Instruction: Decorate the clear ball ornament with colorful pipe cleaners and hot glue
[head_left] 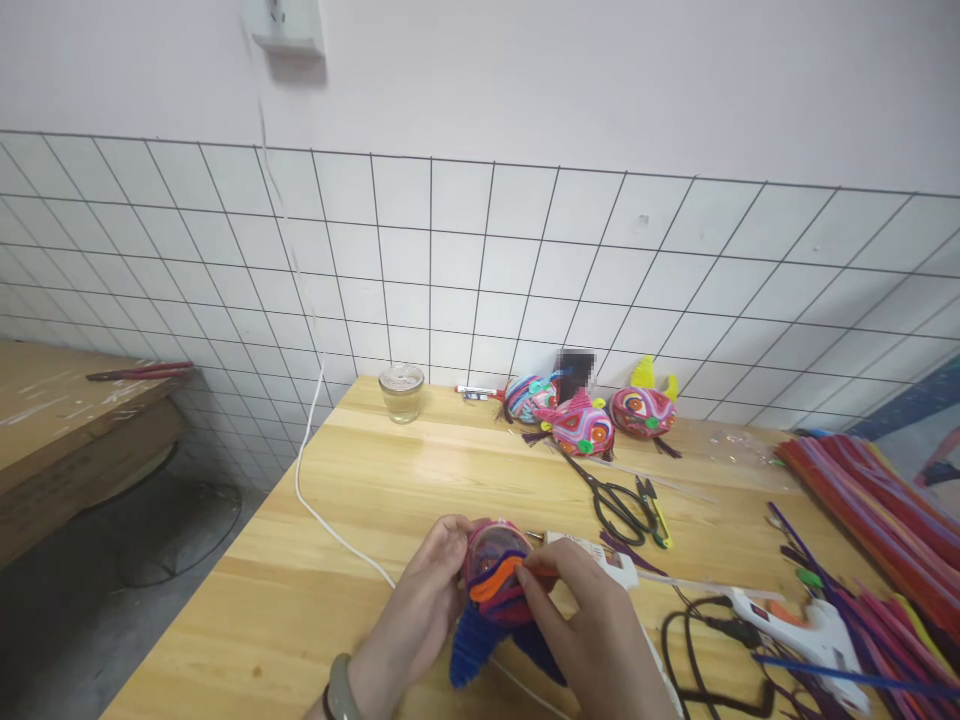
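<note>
My left hand (427, 580) is closed around the side of a round craft piece (496, 540), wrapped in pink, purple and dark blue fuzzy strips with a glossy, clear-looking upper part. Two fuzzy blue fins (474, 645) hang from its lower edge; my right hand partly covers one. Across its front curves an orange pipe cleaner (493, 578) beside a purple one. The fingertips of my right hand (581, 610) pinch the orange pipe cleaner's right end against the piece. Just behind that hand lies a white glue gun (619, 570), partly hidden.
Several finished round craft pieces (581, 425) stand at the back, near a glass (401, 393) of liquid. Black scissors (619, 505) and yellow-handled snips (660, 515) lie ahead. Another glue gun (814, 630), black cords and pipe cleaner bundles (874, 520) occupy the right. A white cord (330, 515) crosses the left.
</note>
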